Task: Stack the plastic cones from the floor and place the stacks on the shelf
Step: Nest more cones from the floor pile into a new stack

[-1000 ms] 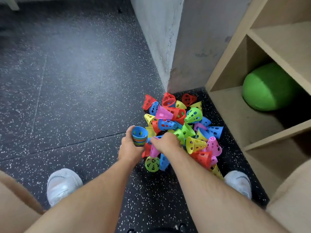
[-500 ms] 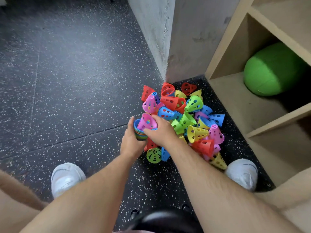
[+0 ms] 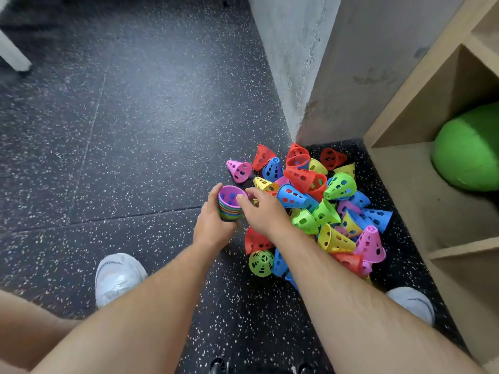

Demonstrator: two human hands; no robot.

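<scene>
The person crouches with a white shoe (image 3: pixel 118 276) planted on either side, so both forearms reach forward over the speckled floor (image 3: pixel 135 157) to the work between the feet.

The left hand (image 3: pixel 213 225) grips the stack (image 3: pixel 229 211) of nested cones around its lower part. Its fingers (image 3: pixel 218 188) curl up the far side, and the mouths face up, probably so each new cone can drop straight in. A purple cone (image 3: pixel 229 194) sits uppermost, its rim level with the ones below.

The right hand (image 3: pixel 263 214) is just beside it, fingers (image 3: pixel 241 198) loosely spread and wrapped round nothing. One fingertip lies at the purple rim, which reads as seating that cone or letting it go.

Directly beyond and to the right lies the loose pile (image 3: pixel 324 211) of red, blue, green, yellow and pink cones, tumbled on their sides against the wall (image 3: pixel 283 63) corner. It is close enough that the free hand can pick without the stack moving. One pink cone (image 3: pixel 239 170) lies alone at the pile's left edge, nearest the stack, and looks the easiest next pick.

Most cones are still unstacked, so the task seems to be at an early stage.

Furthest right stands the wooden shelf (image 3: pixel 421 190). Its low compartment holds a green cushion-like ball (image 3: pixel 467 152), with bare board in front of it where a finished stack could go.
</scene>
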